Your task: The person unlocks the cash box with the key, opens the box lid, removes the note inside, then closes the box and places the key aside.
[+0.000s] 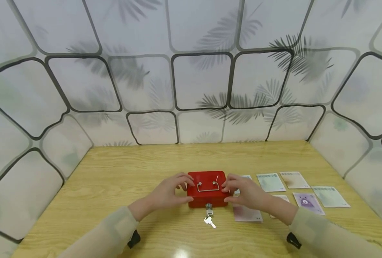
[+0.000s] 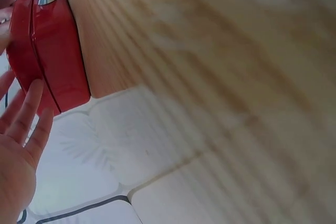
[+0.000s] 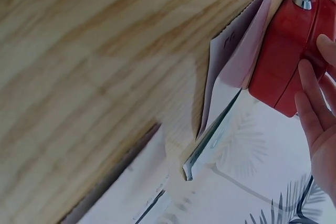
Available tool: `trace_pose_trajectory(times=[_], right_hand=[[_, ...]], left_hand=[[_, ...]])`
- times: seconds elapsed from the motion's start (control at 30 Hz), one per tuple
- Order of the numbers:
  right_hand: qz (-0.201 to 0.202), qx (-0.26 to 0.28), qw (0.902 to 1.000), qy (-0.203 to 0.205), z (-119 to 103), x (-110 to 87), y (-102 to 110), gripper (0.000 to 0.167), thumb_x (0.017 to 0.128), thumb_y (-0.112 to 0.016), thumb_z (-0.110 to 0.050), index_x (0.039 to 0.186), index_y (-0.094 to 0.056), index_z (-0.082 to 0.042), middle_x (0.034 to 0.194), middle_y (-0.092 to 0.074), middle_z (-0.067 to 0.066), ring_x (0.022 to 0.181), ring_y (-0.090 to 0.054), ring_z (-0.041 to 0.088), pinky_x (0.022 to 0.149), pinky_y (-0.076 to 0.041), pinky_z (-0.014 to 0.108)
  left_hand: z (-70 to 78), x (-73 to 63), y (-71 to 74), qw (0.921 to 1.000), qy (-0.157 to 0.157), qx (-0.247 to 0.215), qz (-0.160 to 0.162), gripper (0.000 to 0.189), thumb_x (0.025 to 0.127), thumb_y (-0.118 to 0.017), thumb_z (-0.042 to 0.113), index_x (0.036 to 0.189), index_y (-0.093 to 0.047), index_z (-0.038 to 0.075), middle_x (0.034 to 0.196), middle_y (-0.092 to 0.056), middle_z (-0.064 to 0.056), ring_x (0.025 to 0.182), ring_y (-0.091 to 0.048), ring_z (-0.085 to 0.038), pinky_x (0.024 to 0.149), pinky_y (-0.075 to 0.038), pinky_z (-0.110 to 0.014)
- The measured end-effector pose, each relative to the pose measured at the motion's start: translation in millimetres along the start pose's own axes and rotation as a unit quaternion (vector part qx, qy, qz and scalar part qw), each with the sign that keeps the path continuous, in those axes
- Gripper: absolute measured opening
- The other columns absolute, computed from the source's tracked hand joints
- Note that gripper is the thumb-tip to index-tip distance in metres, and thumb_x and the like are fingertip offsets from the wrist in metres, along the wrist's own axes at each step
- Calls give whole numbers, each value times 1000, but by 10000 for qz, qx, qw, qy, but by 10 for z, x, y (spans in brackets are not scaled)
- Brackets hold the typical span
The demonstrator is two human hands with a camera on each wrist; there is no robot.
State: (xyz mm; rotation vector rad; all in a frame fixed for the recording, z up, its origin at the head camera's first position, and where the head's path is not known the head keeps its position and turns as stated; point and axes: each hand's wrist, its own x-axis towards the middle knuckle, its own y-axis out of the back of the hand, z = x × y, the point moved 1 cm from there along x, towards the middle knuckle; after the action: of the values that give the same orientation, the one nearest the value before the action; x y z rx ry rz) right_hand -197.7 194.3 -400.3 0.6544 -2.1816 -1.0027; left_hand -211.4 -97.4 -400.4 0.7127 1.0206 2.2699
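Observation:
A red metal cash box with a wire handle on its lid sits on the table, its lid down. A key ring with keys hangs from the lock at its front. My left hand touches the box's left side, thumb near the front corner and fingers further back. On the other side, my right hand touches the right edge in the same way. Both wrist views show fairly straight fingers against the red side, with the fingers of the right hand also spread.
Several printed paper notes lie to the right on the wooden table, among them a pink note, a purple note and a green note. Patterned fabric walls enclose the table at the back and sides.

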Motion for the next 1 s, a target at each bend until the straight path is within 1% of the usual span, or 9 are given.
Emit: trace_pose_trajectory(times=[0.13,0.27,0.43,0.5,0.63,0.73,0.8,0.9,1.0], right_hand=[[11,71,10000,-30,5,9,-15,20,77,-82,-8,84,-66,-17,95,-57,-8,88,-62,10,67,-55,27],[98,138,9998,114,11,5,-40,19,78,-82,-6,86,-67,-15,95,-57,-6,85,-62,10,66,-55,25],[104,100,9999,81,14,5,-52,20,77,-83,-7,89,-68,-14,96,-56,-7,84,-61,8,67,-55,24],[92,72,9999,35,9,4,-52,21,77,-83,-7,89,-68,-14,96,-55,-8,84,-60,7,67,-55,24],[80,71,9999,-5,-2,3,-53,20,77,-83,-8,88,-67,-14,96,-55,-7,86,-61,8,67,-55,24],[104,126,9999,-11,-7,-6,-52,22,77,-82,-6,92,-67,-11,95,-54,-7,86,-62,8,68,-55,22],[121,160,9998,8,-7,-15,-51,24,77,-82,-4,95,-67,-10,95,-54,-7,84,-62,7,69,-54,21],[133,146,9998,58,-14,-23,-43,26,76,-82,-3,96,-67,-9,95,-53,-7,79,-61,6,67,-54,21],[130,31,9999,89,-22,-10,-35,24,77,-82,-4,94,-67,-11,95,-52,-7,77,-60,5,67,-54,21]], left_hand=[[-52,58,12,9987,427,-277,82,42,84,-78,32,120,-60,20,122,-54,10,98,-56,-14,76,-50,-34],[-108,123,11,9948,863,-548,-53,58,82,-78,37,131,-54,18,126,-53,6,111,-52,-21,85,-49,-40],[-142,177,-14,9907,1163,-656,-263,75,80,-79,42,140,-48,10,130,-55,-2,117,-50,-23,97,-42,-45],[-145,191,-31,9871,1334,-807,-373,81,79,-80,42,143,-44,9,130,-55,-5,118,-50,-24,99,-41,-45],[-156,215,-73,9758,1695,-1258,-572,85,79,-80,41,146,-38,11,132,-53,-6,121,-48,-26,98,-40,-46],[-160,236,-92,9697,1796,-1517,-664,84,80,-80,38,146,-36,12,134,-52,-6,123,-46,-27,99,-40,-47],[-154,248,-95,9679,1798,-1614,-693,83,80,-80,37,146,-35,12,134,-52,-6,124,-46,-29,99,-40,-48],[-139,266,-95,9664,1798,-1689,-722,83,80,-79,36,146,-35,12,133,-52,-7,123,-46,-29,98,-39,-48],[-129,278,-86,9671,1785,-1659,-736,83,81,-79,35,146,-34,12,132,-52,-7,122,-46,-28,99,-39,-47]])
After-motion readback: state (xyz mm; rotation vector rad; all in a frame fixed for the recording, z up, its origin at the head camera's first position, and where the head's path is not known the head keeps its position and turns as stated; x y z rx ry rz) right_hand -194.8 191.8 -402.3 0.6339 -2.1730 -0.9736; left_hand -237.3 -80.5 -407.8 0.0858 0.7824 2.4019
